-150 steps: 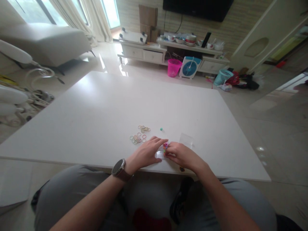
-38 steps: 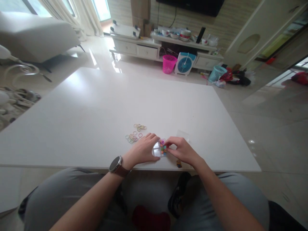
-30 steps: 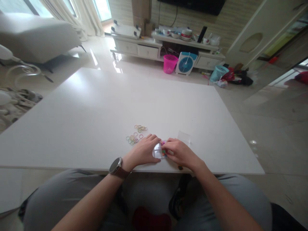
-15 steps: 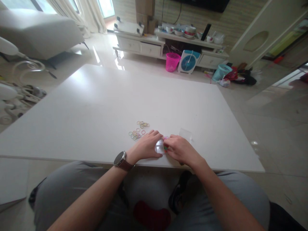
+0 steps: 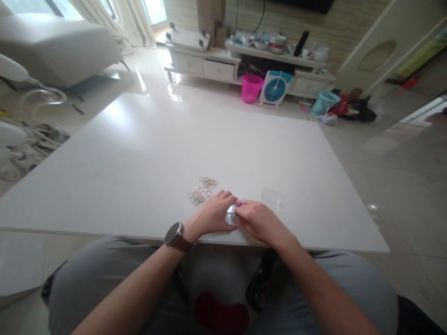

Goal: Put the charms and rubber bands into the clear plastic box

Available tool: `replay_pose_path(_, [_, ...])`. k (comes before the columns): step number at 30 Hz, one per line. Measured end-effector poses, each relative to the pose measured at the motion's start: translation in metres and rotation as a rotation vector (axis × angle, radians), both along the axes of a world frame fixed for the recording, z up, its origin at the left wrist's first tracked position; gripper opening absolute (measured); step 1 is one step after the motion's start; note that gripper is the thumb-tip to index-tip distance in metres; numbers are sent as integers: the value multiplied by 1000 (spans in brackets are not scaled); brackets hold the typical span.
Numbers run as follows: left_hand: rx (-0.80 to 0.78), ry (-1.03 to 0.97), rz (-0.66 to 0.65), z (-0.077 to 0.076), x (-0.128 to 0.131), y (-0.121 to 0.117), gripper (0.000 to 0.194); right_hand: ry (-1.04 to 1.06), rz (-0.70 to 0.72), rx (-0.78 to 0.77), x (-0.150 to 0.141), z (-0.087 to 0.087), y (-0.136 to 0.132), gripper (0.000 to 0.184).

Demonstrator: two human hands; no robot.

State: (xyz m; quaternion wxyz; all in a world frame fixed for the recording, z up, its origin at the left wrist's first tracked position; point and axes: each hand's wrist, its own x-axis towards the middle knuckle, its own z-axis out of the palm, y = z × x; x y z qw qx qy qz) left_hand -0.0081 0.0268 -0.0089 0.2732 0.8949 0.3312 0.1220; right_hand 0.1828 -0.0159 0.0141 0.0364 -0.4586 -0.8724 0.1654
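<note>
My left hand (image 5: 217, 212), with a watch on its wrist, is wrapped round a small clear plastic box (image 5: 231, 217) near the table's front edge. At the box's opening is my right hand (image 5: 259, 219), its fingers closed and partly hidden; what they pinch, if anything, does not show. Pink and purple rubber bands (image 5: 240, 203) peek out beside the right fingertips. Left of my hands lie two loose groups of coloured rubber bands, a nearer group (image 5: 196, 197) and a farther, yellowish group (image 5: 208, 181). A clear flat lid (image 5: 271, 199) rests to the right of my right hand.
The white table (image 5: 167, 139) spreads out ahead of me. Beyond it stand a pink basket (image 5: 251, 88), a blue and white fan (image 5: 275, 87), a light blue basket (image 5: 324, 103) and a low cabinet (image 5: 218, 70). A white chair (image 5: 14, 67) is at the left.
My right hand has shifted slightly at the box, its fingers now farther over the opening and hiding the green and red bits seen there before. The left hand still holds the box.
</note>
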Motion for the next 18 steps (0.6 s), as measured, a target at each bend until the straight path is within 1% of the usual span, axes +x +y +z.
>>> replay_pose_path(4, [13,-8,0,-2,0,0,55,-23,-65,-40,1,4,0,5])
replay_pose_path(9, [14,-12,8,-5,0,0,57,0,-61,-55,2,2,1,7])
replay_pose_path(13, [5,-9,10,-4,1,0,57,26,-49,-64,1,0,2,11])
replay_pose_path(18, [-22,2,10,-1,0,0,58,123,-31,-98,8,2,4,10])
